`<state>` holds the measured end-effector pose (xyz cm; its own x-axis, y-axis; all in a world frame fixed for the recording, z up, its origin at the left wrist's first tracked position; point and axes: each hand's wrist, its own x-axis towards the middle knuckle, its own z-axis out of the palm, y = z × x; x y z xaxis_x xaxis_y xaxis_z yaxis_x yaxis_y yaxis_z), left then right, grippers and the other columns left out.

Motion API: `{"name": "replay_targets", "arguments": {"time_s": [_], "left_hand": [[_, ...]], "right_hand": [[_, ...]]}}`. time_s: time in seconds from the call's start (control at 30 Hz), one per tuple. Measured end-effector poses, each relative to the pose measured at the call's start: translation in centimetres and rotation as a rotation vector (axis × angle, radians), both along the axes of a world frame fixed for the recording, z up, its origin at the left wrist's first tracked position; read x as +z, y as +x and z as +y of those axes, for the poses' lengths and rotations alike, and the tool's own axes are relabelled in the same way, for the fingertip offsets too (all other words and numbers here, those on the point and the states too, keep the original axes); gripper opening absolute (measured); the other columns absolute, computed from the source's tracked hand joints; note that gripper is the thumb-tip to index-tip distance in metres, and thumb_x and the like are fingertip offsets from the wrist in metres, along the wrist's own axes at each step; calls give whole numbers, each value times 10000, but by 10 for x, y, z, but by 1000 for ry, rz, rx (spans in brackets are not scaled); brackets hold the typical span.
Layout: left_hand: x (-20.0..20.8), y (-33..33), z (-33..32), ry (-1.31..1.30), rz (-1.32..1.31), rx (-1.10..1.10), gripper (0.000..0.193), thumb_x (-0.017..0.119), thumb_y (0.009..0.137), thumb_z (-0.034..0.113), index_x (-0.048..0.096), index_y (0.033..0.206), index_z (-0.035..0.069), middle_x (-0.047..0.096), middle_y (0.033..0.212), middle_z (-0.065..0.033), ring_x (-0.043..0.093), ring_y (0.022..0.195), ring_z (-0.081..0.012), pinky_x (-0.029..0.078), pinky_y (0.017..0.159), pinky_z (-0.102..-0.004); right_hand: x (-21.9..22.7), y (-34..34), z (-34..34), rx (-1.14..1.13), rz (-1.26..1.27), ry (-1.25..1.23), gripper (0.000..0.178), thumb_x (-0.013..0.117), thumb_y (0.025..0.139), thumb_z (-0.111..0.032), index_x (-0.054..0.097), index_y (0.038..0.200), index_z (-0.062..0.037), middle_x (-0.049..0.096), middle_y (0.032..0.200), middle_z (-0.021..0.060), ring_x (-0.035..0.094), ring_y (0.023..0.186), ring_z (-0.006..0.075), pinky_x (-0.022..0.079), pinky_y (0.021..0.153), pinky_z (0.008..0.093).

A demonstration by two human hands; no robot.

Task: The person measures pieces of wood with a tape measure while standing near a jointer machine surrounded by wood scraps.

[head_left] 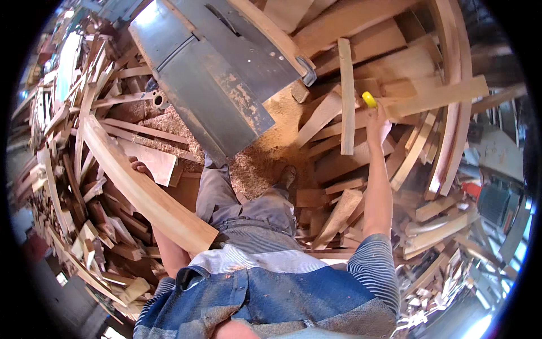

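Observation:
A long, thick wooden plank slants across my left side, its near end against my shirt. My left hand grips its far edge; only the fingers show, as the plank covers the rest of the hand. On the right, my arm is stretched forward, and my right hand is closed with a small yellow round object at its fingertips. Its exact kind is too small to tell. Beside that hand a pale board reaches rightward, and a narrow upright-looking strip lies to the left of it.
A grey metal machine table with a slot stands ahead of me. Sawdust covers the floor around my feet. Heaps of offcuts lie at the left, and stacked boards and long curved planks fill the right.

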<state>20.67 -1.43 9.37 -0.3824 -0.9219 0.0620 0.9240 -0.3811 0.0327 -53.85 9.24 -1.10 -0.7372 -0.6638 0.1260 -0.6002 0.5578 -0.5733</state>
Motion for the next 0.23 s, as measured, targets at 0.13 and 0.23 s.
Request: {"name": "replay_targets", "arguments": {"time_s": [0.13, 0.23], "left_hand": [[-25, 26, -9, -16, -91, -40, 412, 547, 1069, 246, 484, 1432, 61, 591, 1339, -132, 542, 1308, -263, 452, 1162, -372], [-8, 21, -26, 132, -94, -329, 418, 575, 1058, 257, 493, 1432, 90, 597, 1339, -109, 546, 1307, -250, 433, 1180, -373]], "right_hand": [[40, 52, 29, -162, -359, -127, 396, 532, 1039, -105, 611, 1417, -16, 766, 912, 123, 717, 702, 183, 568, 670, 320], [23, 69, 73, -369, -618, -205, 446, 573, 1033, -108, 572, 1477, -61, 775, 977, 117, 712, 667, 182, 592, 627, 318]]}}
